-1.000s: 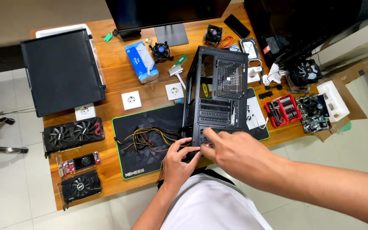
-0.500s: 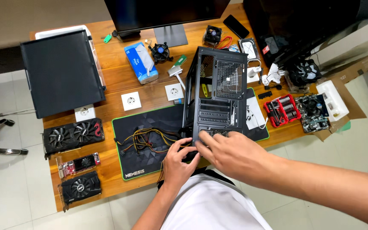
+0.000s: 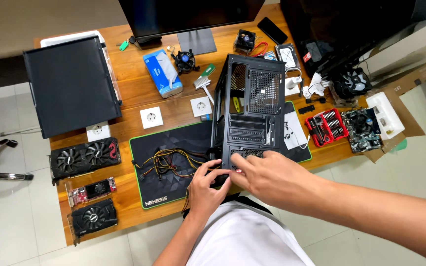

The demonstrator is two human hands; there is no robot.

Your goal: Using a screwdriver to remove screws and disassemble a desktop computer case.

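Black computer case (image 3: 248, 106): stood on the black desk mat (image 3: 173, 167) at the near edge of the wooden table (image 3: 134, 93), rear panel turned toward the person.

Left hand (image 3: 207, 184): placed at the case's lower near corner, fingers curled against it; whether anything is grasped cannot be told.

Right hand (image 3: 272, 177): laid over the lower rear panel, fingertips on the vent grille; grip hidden, state cannot be told.

Bundle of yellow and black cables (image 3: 171, 161): spread on the mat, just left of the case.

Three graphics cards (image 3: 85, 155): lined along the table's left near edge.
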